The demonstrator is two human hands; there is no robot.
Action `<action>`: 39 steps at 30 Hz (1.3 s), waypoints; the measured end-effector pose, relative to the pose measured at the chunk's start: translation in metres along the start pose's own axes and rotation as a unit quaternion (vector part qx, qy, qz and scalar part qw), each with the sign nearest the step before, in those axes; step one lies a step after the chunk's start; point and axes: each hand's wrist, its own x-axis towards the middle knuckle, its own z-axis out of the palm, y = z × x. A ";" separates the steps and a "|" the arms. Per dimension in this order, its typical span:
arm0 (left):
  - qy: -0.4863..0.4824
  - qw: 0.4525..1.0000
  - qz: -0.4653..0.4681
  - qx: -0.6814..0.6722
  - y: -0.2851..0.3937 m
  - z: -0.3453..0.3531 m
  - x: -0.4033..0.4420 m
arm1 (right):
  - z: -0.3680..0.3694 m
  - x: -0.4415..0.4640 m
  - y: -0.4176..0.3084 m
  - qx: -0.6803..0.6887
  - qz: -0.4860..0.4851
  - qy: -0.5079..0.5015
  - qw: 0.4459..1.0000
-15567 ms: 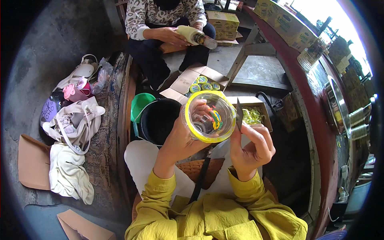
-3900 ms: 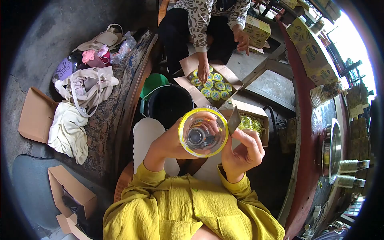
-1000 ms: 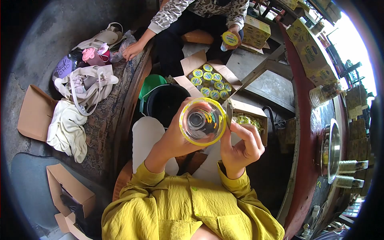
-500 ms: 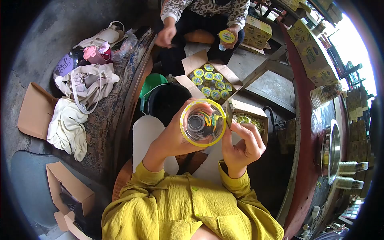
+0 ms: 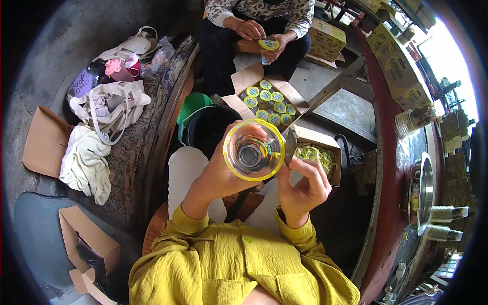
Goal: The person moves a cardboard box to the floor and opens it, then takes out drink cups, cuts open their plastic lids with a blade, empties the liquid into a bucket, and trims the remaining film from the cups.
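Note:
My left hand (image 5: 212,175) is wrapped round a clear plastic cup (image 5: 249,155), whose yellow-rimmed open mouth faces me. Colored print shows through its wall. Pinched between the thumb and fingers of my right hand (image 5: 306,188) is a small knife (image 5: 290,146). Its flat grey blade stands against or very close to the right side of the yellow rim; contact is hard to tell. The handle is mostly hidden by my fingers. Beyond the knife, a cardboard box (image 5: 335,175) holds thin yellow-green strips (image 5: 319,154).
Opposite me, a seated person (image 5: 254,31) holds a yellow-lidded cup (image 5: 269,44) in both hands. An open carton (image 5: 246,79) of similar cups (image 5: 265,95) lies between us. A black bucket (image 5: 207,133) is at left; a red-edged counter (image 5: 382,203) with a metal basin (image 5: 426,190) runs along the right.
The cup and both my hands have shifted slightly left, and the cup's mouth is a little higher. The other person's free hand has come over to their lidded cup.

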 end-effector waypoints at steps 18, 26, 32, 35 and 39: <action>0.039 0.999 0.013 0.035 0.003 0.005 0.000 | 0.003 -0.003 -0.003 -0.033 -0.021 0.031 0.999; 0.010 0.993 0.046 0.110 0.007 0.003 0.001 | 0.002 0.001 -0.002 -0.046 -0.021 0.034 0.998; -0.011 0.994 0.052 0.097 0.008 0.005 0.001 | 0.002 0.004 0.001 -0.036 -0.020 0.036 0.999; -0.014 0.991 0.058 0.116 0.007 0.005 0.001 | 0.002 0.004 0.001 -0.023 -0.010 0.044 0.999; 0.003 0.997 0.037 0.068 0.003 0.003 -0.001 | 0.000 0.003 -0.001 -0.021 -0.001 0.042 0.999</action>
